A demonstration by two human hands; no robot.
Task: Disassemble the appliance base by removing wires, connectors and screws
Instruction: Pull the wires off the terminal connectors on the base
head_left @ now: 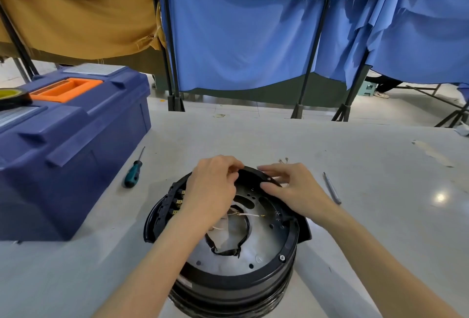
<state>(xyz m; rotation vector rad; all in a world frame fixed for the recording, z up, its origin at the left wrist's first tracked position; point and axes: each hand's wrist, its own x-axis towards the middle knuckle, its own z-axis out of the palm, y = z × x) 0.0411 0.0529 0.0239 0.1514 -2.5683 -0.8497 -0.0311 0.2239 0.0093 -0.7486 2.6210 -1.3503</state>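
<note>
Down at 6 o'clock on the grey table (pixel 375 221) sits one round appliance base (pixel 228 284), metal plate (pixel 266 239) facing up. Both hands are on its black ring (pixel 251 174) at the far 12 o'clock edge: the left hand (pixel 213 185) has its fingers curled and pinches the ring, and the right hand (pixel 291 188) grips it just beside, thumb on the inner side and fingers over the outside. Inside the base I count one black cable loop (pixel 224 252) and a couple of thin white wires (pixel 247 215), plus one screw (pixel 282 257) in the ring at 5 o'clock. Around the base: one green-handled screwdriver (pixel 133 173) at 10 o'clock, one slim grey tool (pixel 332 188) at 2 o'clock, and a few tiny loose bits (pixel 284 160) at 1 o'clock, too small to count. One blue toolbox (pixel 83 145) sits at 9 o'clock with one roll of tape (pixel 12 98) on its lid.
</note>
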